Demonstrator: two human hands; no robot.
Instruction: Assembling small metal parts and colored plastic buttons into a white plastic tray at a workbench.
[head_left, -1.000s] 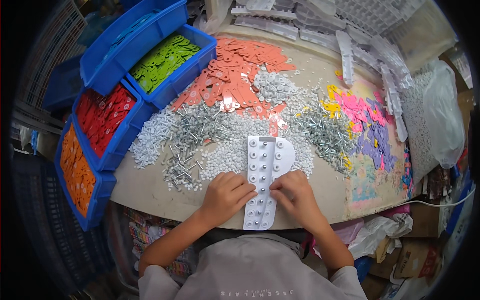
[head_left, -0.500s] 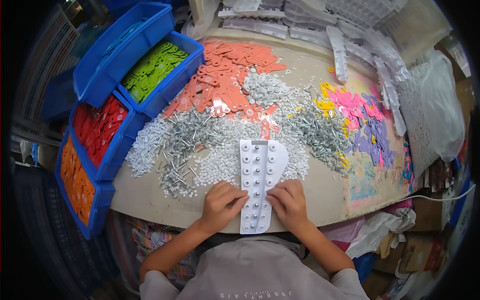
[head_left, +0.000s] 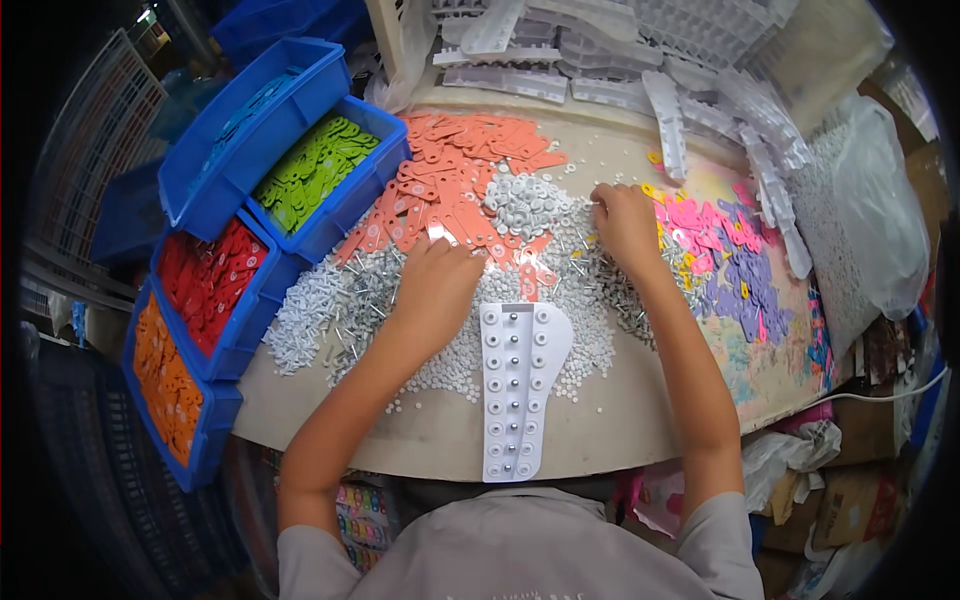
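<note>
A white plastic tray with rows of round sockets (head_left: pixel 518 385) lies on the table in front of me, its near end over the table's edge. My left hand (head_left: pixel 437 283) rests palm down on the pile of white washers and metal screws (head_left: pixel 345 305), close to the salmon-coloured flat pieces (head_left: pixel 455 175). My right hand (head_left: pixel 622 222) is farther out, fingers curled into the screws and small white parts beside the pink and yellow pieces (head_left: pixel 705 225). What the fingers pinch is hidden.
Blue bins at the left hold green (head_left: pixel 310 175), red (head_left: pixel 212 280) and orange (head_left: pixel 165 375) pieces. Purple pieces (head_left: pixel 745 295) lie at the right. Stacked white trays (head_left: pixel 640 60) fill the back; a clear plastic bag (head_left: pixel 870 215) sits at the far right.
Both hands have left the near end of the white tray and reached forward into the piles, the left to the screws, the right toward the pink pieces. The view has shifted forward.
</note>
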